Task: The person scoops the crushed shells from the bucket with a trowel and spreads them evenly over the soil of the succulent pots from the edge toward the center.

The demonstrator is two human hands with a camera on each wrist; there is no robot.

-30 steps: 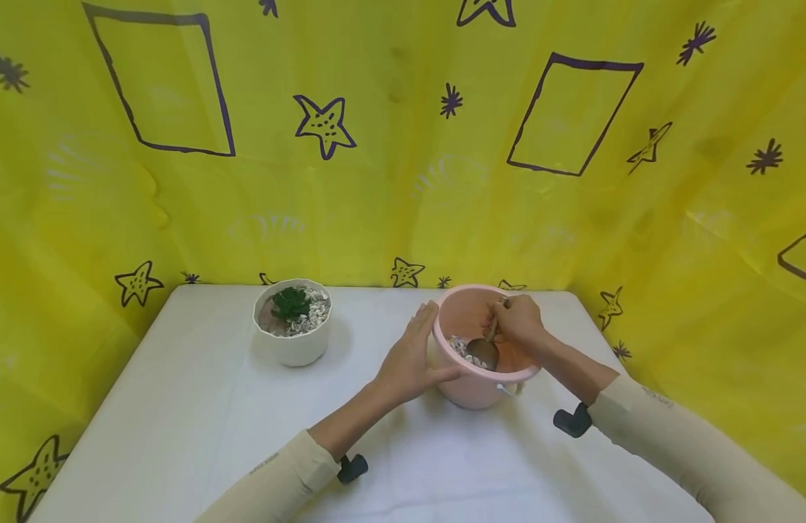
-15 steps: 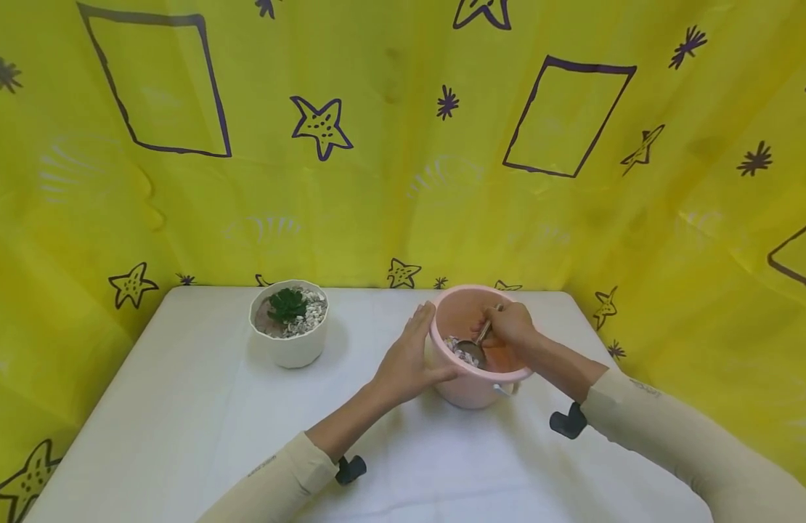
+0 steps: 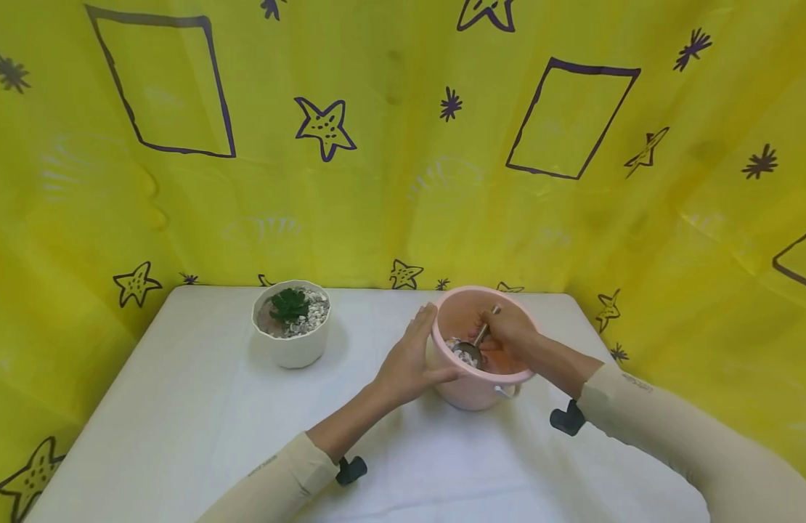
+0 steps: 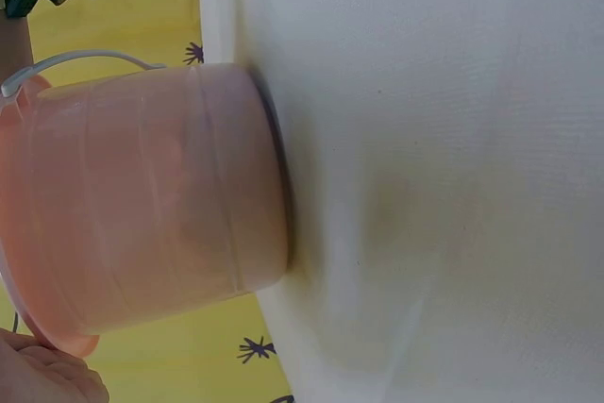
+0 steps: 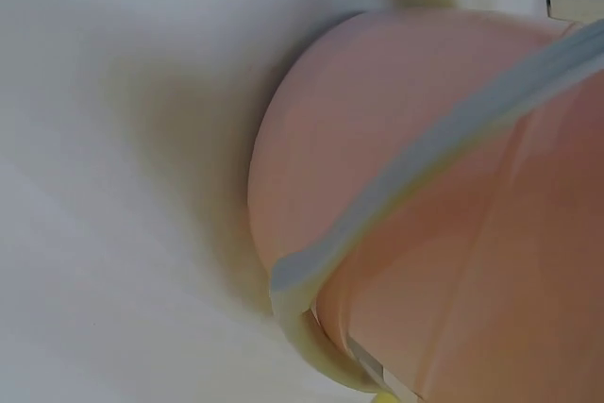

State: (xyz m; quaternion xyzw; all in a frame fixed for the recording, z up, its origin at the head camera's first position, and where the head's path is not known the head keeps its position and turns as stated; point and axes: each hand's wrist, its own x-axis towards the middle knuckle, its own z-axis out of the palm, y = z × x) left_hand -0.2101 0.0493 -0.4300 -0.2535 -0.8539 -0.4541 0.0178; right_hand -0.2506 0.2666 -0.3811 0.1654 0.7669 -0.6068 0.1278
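Note:
A pink bucket (image 3: 467, 396) stands upright on the white table, with whitish pebbles (image 3: 452, 346) at its bottom left. My right hand (image 3: 513, 333) reaches inside and grips the handle of a metal spoon (image 3: 483, 334). The spoon's round bowl is down among the pebbles, and some pale pieces show in it. My left hand (image 3: 406, 363) rests against the bucket's left side at the rim, fingers extended towards the back and thumb across the front. In the left wrist view, fingertips (image 4: 57, 377) touch the rim. The right wrist view shows the bucket's outside, not the hand.
A white planter (image 3: 297, 352) with a green succulent (image 3: 289, 305) and grey-white gravel stands at the back left of the table (image 3: 181, 407). The bucket's pale carrying handle (image 5: 415, 167) hangs down its outer side. A yellow patterned curtain (image 3: 377, 203) closes off the back and sides.
My right hand has moved slightly left inside the bucket. The spoon's bowl has shifted left into the pebbles and now has pale pieces in it. My left hand has stayed on the bucket.

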